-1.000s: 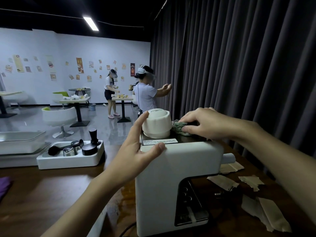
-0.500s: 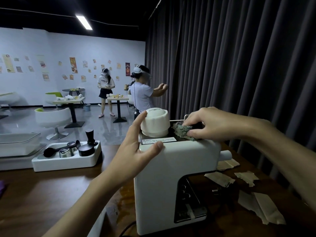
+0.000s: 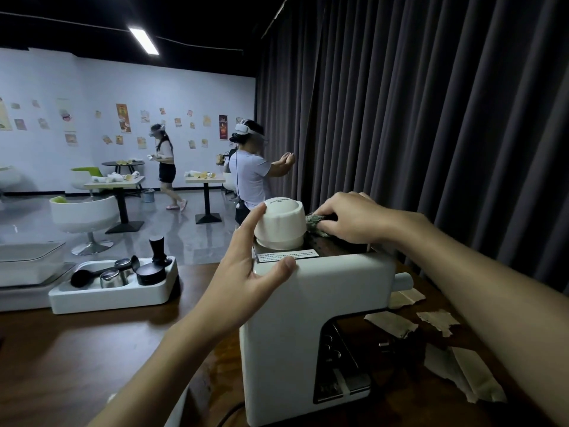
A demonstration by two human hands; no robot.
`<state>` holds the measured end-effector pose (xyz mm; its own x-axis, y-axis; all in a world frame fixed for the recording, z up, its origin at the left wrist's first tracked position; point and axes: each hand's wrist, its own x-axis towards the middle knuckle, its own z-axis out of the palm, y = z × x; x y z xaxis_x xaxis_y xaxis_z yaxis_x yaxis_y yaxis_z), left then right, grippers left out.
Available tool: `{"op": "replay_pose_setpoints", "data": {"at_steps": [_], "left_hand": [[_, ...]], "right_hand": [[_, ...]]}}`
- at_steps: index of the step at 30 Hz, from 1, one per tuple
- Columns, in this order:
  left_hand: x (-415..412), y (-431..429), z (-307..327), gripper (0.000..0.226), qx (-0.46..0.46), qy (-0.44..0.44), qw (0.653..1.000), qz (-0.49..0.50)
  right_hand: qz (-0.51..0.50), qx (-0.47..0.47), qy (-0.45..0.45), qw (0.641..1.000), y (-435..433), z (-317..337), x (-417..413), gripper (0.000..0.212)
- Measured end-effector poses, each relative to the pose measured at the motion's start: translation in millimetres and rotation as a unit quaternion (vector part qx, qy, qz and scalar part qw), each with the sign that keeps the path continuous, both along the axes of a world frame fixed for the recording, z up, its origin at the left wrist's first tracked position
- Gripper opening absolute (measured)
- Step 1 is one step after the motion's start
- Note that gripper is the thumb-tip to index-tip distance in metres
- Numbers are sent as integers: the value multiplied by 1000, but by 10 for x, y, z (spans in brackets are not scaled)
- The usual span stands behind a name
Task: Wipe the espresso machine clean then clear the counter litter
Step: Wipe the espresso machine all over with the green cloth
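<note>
Splayed straight, the left hand [image 3: 246, 272] braces the boxy white espresso machine [image 3: 286, 334] and its white ceramic cup [image 3: 281, 224]. Just right of the cup, the right hand [image 3: 354, 217] pinches a grey-green rag [image 3: 315, 221] on the machine's top. Torn brown paper scraps [image 3: 391, 323] lie further right, nearest that hand.

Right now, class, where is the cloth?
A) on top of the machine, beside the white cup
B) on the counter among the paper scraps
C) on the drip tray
A: the right hand holds the cloth on top of the espresso machine, next to the white cup.
</note>
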<state>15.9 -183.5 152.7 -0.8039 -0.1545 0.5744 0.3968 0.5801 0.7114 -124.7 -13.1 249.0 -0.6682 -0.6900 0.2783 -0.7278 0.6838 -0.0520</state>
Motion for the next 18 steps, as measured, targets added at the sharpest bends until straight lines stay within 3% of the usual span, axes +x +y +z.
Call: {"op": "replay_pose_setpoints", "data": {"at_steps": [5, 9, 14, 18], "left_hand": [[-7, -21, 4, 87, 1, -4, 1000, -11], [46, -168, 38, 93, -6, -40, 996, -82], [62, -672, 241, 121, -62, -141, 972, -176], [-77, -753, 371, 121, -80, -166, 961, -206]], "right_hand": [[-3, -15, -21, 1000, 61, -9, 61, 29], [35, -45, -13, 998, 321, -98, 413, 29], [-1, -127, 92, 988, 416, -389, 821, 30], [-2, -264, 79, 961, 362, -653, 860, 28]]}}
